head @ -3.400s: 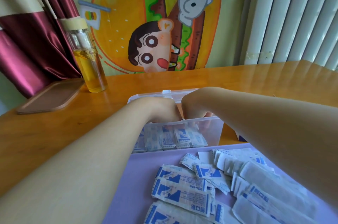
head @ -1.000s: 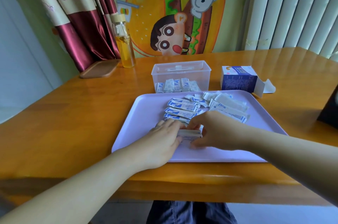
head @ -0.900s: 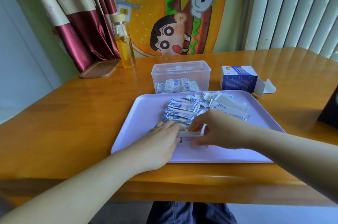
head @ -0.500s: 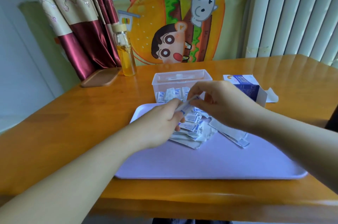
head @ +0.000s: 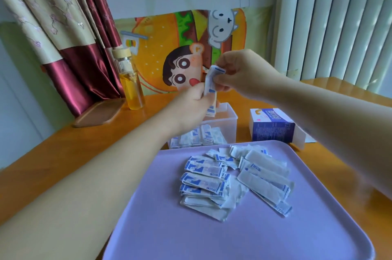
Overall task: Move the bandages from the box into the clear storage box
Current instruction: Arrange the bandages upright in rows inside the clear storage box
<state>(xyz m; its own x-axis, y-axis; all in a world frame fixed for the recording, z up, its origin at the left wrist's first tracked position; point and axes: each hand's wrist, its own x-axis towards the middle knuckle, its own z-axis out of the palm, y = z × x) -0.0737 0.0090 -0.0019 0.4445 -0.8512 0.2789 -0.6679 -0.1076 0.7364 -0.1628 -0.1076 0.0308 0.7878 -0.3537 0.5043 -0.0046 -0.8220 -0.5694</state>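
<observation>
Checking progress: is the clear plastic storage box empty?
Not empty: white-and-blue wrapped bandages lie along the bottom of the clear plastic storage box.

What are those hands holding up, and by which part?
A small bundle of wrapped bandages, above the clear box. The left hand grips its lower end; the right hand pinches its upper end.

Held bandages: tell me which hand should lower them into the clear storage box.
Left, probably. The left hand grips the lower end of the held bandages over the clear storage box; the right hand pinches only their top end, higher up and farther from the opening.
</observation>
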